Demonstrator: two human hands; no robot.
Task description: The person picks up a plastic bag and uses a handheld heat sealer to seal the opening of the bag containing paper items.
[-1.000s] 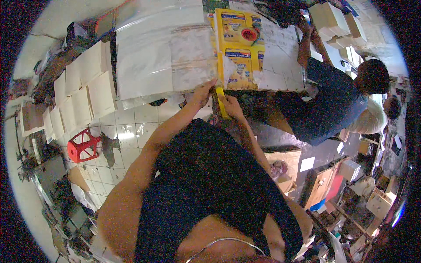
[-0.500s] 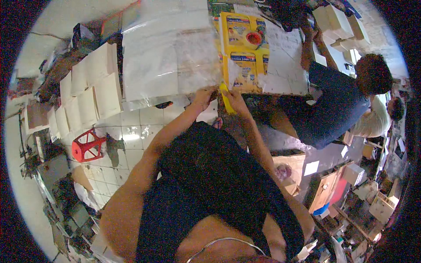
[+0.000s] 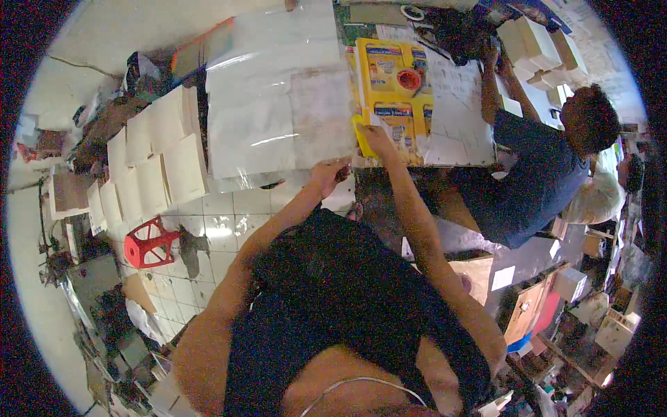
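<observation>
My right hand (image 3: pixel 379 142) is closed on a yellow strip (image 3: pixel 363 137) at the near left edge of the yellow printed sheets (image 3: pixel 394 97). Blue and white panels repeat across those sheets, and a small red round container (image 3: pixel 408 80) rests on them. Just in front of the table's near edge is my left hand (image 3: pixel 329 176), its fingers curled in; whatever they may hold is hidden. A clear plastic cover (image 3: pixel 278 118) spreads over the white tabletop beyond this hand.
A person in a dark shirt (image 3: pixel 531 170) works at the right side of the table. White box stacks (image 3: pixel 531 42) stand at the far right. Cream cardboard pieces (image 3: pixel 149 153) lie in rows at left. On the tiled floor, a red stool (image 3: pixel 151 243) lies on its side.
My right hand has moved farther over the table with the yellow strip, away from my left hand. The left hand has separated from it and stays by the edge. The whole view has shifted slightly.
</observation>
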